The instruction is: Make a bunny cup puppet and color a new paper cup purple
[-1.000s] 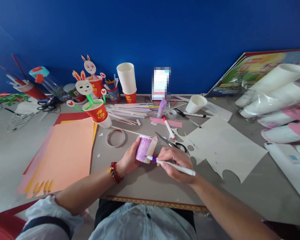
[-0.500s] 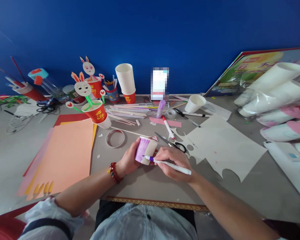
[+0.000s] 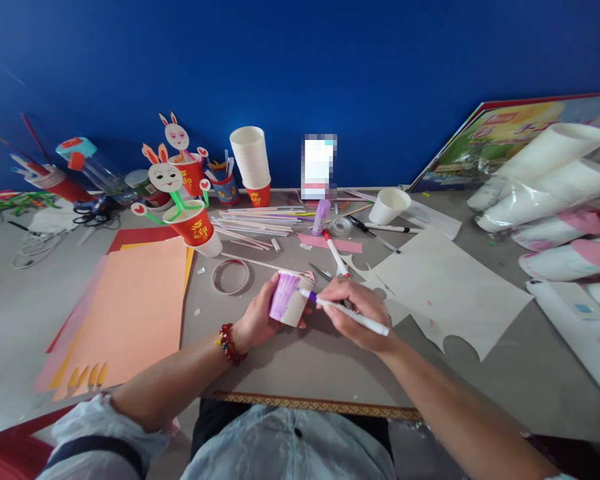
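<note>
My left hand (image 3: pixel 256 319) is wrapped round a white paper cup (image 3: pixel 294 309), whose left part is streaked with purple ink. In my right hand (image 3: pixel 359 310) is a white marker (image 3: pixel 363 320) with a purple tip, which meets the cup near the edge of the coloured area. Partly hidden behind my right hand lies a pair of scissors (image 3: pixel 323 271). A red-capped marker (image 3: pixel 336 255) rests just beyond it. To the left of the cup is a roll of tape (image 3: pixel 230 277).
Coloured paper sheets (image 3: pixel 135 300) lie at left, beside red cups with rabbit faces (image 3: pixel 165 177). Straws (image 3: pixel 260 223), a purple glue stick (image 3: pixel 321 217) and a stack of cups (image 3: pixel 250 157) sit farther back. Cut white paper (image 3: pixel 445 287) and bagged cups (image 3: pixel 545 177) are at right.
My right hand has moved the marker slightly up and to the right across the cup. The purple patch looks a little wider. My left hand keeps the cup in nearly the same place.
</note>
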Motion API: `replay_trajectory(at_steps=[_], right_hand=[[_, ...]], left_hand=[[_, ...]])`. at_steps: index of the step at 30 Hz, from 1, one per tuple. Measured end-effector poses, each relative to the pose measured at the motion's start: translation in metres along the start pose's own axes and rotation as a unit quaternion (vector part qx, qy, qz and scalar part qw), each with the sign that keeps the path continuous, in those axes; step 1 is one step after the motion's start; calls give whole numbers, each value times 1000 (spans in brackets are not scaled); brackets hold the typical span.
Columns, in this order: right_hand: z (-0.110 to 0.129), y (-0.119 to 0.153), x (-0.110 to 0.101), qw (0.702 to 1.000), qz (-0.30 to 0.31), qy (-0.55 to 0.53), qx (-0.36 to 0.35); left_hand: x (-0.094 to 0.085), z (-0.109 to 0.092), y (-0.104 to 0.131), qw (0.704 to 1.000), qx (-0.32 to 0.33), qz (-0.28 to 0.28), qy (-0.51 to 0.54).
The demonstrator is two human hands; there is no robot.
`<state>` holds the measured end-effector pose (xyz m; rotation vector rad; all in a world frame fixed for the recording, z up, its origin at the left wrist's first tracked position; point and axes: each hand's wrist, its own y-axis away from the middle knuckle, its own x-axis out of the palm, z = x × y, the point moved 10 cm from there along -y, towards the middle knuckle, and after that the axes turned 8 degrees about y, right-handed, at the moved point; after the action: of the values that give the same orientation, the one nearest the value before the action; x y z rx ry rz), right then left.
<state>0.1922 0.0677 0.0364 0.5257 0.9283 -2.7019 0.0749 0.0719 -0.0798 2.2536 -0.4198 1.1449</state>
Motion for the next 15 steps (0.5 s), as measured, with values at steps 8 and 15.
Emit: replay_trajectory(at_steps=[8, 15], right_hand=[[14, 1, 11, 996, 51, -31, -62], [5, 4, 9, 999, 33, -6, -37]], left_hand=[[-7, 1, 0, 1000, -3, -18, -4], [-7, 1, 0, 1000, -1, -23, -11]])
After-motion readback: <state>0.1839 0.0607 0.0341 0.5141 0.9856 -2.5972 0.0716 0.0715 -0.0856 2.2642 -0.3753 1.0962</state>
